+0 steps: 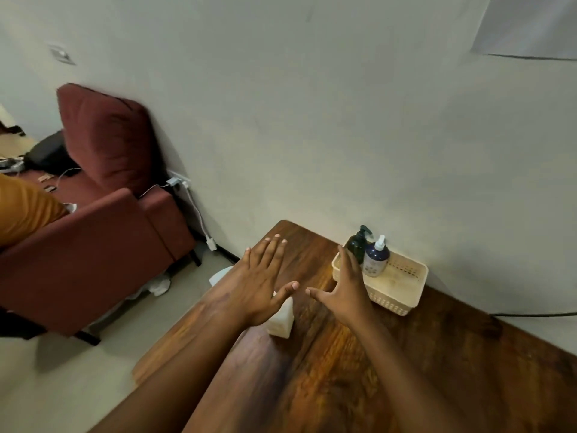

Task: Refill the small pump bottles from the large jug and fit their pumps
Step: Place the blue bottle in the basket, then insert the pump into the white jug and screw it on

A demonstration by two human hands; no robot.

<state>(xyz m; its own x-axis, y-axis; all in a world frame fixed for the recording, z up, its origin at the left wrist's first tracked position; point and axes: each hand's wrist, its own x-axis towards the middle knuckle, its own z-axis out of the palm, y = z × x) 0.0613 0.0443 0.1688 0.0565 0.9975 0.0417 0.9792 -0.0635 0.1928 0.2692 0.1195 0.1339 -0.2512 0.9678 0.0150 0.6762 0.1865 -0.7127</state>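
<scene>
Hovering over the wooden table (359, 364), left hand (262, 276) and right hand (346, 285) are both spread flat, holding nothing. Risk: right hand reaches toward the cream basket (402, 292); a careless sweep could topple the dark green pump bottle (357, 243) or the blue pump bottle (376, 257) standing inside, pumps fitted. White jug (281, 320) sits half hidden under left thumb; contents cannot be told

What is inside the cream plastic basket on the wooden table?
The cream plastic basket holds a dark green pump bottle and a navy pump bottle, upright at its left end. The right hand covers the near-left corner, so anything there is hidden.
</scene>
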